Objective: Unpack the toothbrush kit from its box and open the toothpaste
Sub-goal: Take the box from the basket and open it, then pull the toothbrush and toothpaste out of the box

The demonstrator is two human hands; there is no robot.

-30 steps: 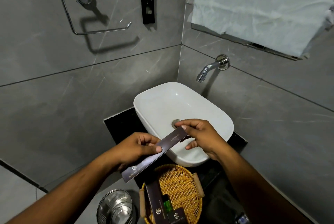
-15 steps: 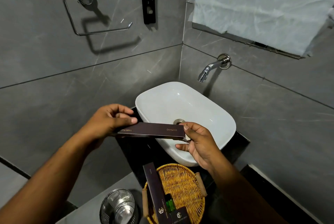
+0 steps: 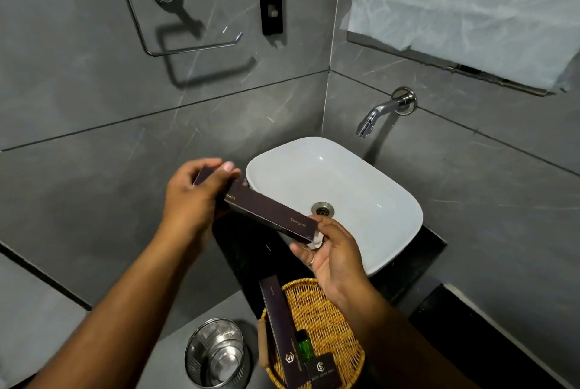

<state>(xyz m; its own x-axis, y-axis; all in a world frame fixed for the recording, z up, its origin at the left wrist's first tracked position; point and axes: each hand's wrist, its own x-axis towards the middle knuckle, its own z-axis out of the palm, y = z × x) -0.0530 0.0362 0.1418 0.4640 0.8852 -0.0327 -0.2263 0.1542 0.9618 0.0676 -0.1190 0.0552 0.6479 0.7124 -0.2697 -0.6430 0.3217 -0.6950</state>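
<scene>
A long dark brown box marked "Dental kit" slants in the air in front of the white basin, its far end up at the left and its near end down at the right. My left hand grips the upper left end, fingers wrapped over it. My right hand sits at the lower right end, palm up, thumb on the box. Something small and white shows at that end against my right fingers; I cannot tell what it is. No toothbrush or toothpaste is visible.
A white basin with a steel drain stands on a black counter, a wall tap above it. A wicker basket below my hands holds another long dark box, a small dark box and a green bottle. A steel bin stands on the floor.
The box swung from level to slanting down to the right. My left hand rose and closed over the upper end; my right hand dropped to the lower end, where something white now shows.
</scene>
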